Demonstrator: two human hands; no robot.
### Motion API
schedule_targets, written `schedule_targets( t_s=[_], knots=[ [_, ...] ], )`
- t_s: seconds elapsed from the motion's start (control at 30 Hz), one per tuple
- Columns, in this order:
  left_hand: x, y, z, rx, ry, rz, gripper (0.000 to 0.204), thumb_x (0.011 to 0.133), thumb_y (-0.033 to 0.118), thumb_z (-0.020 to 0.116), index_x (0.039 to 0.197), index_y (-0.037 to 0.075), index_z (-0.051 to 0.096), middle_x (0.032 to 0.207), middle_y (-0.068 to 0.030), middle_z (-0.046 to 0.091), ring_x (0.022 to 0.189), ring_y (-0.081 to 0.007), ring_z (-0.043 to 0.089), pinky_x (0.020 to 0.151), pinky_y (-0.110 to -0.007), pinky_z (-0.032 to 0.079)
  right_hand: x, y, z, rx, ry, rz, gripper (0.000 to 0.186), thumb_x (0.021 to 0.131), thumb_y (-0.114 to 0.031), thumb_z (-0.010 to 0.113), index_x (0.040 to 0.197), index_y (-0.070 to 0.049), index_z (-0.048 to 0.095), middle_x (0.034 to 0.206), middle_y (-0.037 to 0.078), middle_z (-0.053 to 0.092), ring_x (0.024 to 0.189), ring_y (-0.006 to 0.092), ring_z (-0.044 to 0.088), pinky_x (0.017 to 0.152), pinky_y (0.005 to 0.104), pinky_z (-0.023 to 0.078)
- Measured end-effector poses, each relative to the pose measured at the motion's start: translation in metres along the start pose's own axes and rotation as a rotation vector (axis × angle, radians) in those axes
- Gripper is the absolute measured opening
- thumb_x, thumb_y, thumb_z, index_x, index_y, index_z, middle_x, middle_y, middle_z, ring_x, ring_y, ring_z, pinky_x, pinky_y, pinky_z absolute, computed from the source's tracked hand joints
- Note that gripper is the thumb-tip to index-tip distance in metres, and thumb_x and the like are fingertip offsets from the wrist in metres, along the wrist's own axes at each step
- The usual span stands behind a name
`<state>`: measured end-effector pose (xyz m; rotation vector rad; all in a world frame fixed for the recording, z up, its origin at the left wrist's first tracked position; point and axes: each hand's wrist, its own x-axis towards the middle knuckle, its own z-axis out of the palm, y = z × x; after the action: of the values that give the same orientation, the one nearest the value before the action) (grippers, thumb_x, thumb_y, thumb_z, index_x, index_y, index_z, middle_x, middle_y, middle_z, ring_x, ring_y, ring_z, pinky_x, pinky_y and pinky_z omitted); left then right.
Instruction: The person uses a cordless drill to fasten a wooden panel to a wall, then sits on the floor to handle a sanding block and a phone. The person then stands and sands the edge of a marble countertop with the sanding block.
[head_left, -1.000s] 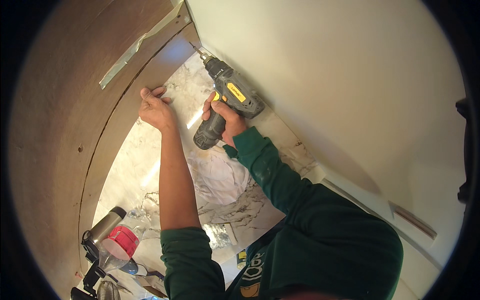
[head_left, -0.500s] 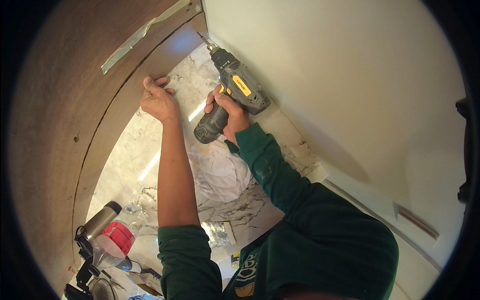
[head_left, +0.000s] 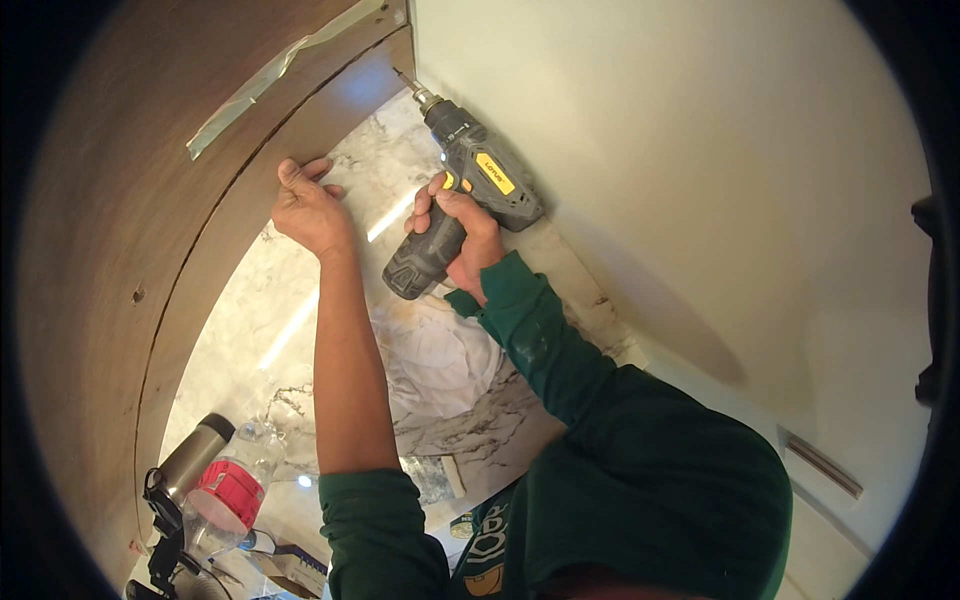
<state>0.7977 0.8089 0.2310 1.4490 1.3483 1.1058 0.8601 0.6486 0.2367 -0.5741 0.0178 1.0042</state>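
Note:
My right hand (head_left: 462, 232) is wrapped round the grip of a dark grey cordless drill (head_left: 484, 172) with a yellow label. Its bit points up and left at the brown wooden panel (head_left: 345, 100), close to the corner with the pale wall; whether the tip touches the wood I cannot tell. A bluish light falls on the wood by the bit. My left hand (head_left: 311, 208) rests against the panel's lower edge, fingers bent, the fingertips partly hidden. Under the drill a crumpled white cloth (head_left: 440, 360) lies on the marbled surface (head_left: 270, 270).
A smooth pale wall (head_left: 680, 180) rises on the right. Tape (head_left: 240, 100) sticks to the wood. At the lower left are a steel flask (head_left: 195, 457), a clear plastic bottle with a red label (head_left: 230, 493) and a black clamp-like stand (head_left: 165, 530).
The view has shifted slightly. The drill stays in my right hand with its bit near the same spot in the corner. My left hand remains at the panel's edge.

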Motion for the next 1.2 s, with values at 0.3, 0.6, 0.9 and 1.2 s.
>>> schedule_targets(
  t_s=[0.3,0.6,0.9,1.2],
  knots=[
    [-0.001,0.006,-0.002,0.021,-0.019,-0.027,0.071,0.110,0.051,0.044,0.082,-0.006,0.073,0.076,-0.0108,0.074,0.052,-0.0127,0.057,0.053,-0.030,0.047,0.004,0.004,0.008,0.066,0.020,-0.019,0.013,0.092,-0.016,0.061,0.102,-0.010,0.055,0.090,0.008,0.059,0.079,0.0187,0.056,0.085,0.0390,0.050],
    [0.003,-0.015,-0.004,-0.102,-0.042,0.059,0.068,0.108,0.051,0.048,0.081,-0.005,0.076,0.067,-0.0107,0.071,0.052,-0.0161,0.062,0.058,-0.033,0.050,0.008,0.009,0.007,0.119,0.009,-0.054,0.013,0.089,-0.017,0.061,0.098,-0.008,0.057,0.088,0.009,0.061,0.077,0.0199,0.058,0.082,0.0399,0.051],
    [-0.113,0.064,-0.126,-0.357,-0.462,-0.048,0.057,0.110,0.042,0.046,0.142,-0.005,0.053,0.139,-0.0183,0.062,0.116,-0.0288,0.066,0.101,-0.038,0.052,0.021,0.018,0.000,0.087,-0.004,-0.108,0.021,0.093,-0.015,0.061,0.108,-0.002,0.063,0.090,0.009,0.063,0.078,0.0211,0.060,0.077,0.0346,0.053],
    [-0.496,0.015,-0.435,-0.289,-0.459,-0.528,0.072,0.100,0.062,0.057,0.131,-0.003,0.061,0.128,-0.0168,0.067,0.108,-0.0268,0.067,0.100,-0.041,0.053,-0.064,-0.024,0.008,0.297,-0.151,0.156,0.036,0.093,-0.015,0.066,0.122,0.004,0.058,0.092,0.013,0.064,0.088,0.0246,0.063,0.090,0.0394,0.053]
  ],
)
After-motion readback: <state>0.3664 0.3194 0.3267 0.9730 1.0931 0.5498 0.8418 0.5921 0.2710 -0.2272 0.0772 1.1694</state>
